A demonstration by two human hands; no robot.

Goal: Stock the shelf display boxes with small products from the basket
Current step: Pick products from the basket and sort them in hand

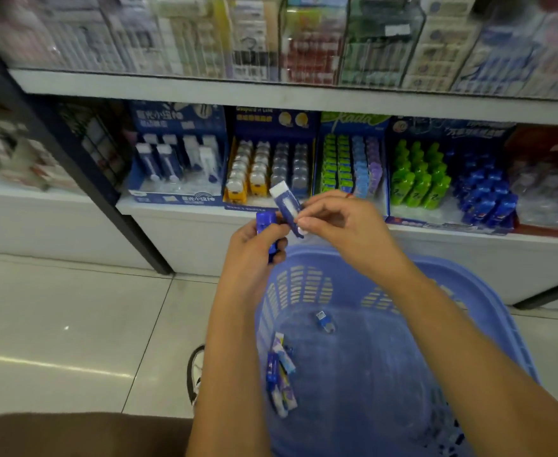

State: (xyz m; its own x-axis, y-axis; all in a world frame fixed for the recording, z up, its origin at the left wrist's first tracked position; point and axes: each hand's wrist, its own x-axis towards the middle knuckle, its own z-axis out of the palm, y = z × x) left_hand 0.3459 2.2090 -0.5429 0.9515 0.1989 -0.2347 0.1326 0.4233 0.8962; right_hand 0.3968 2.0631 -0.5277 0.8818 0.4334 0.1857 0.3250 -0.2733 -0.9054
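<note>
My left hand (254, 255) grips a small dark blue product (266, 225) upright above the rim of the blue plastic basket (488, 311). My right hand (340, 225) pinches a white and blue product (285, 201) by its lower end, tilted toward the left. Both hands hover in front of the lower shelf. Several more small blue and white products (280, 377) lie at the basket's bottom left, and one (324, 321) lies apart near its middle. The blue display box (178, 159) at the shelf's left holds matching white and blue items standing upright.
Along the lower shelf (185, 211) stand further display boxes: orange and grey items (271, 166), green and blue ones (350, 163), green and blue bottles (449, 179). A dark shelf post (73, 153) slants at left. A shoe (195, 374) stands on the tiled floor.
</note>
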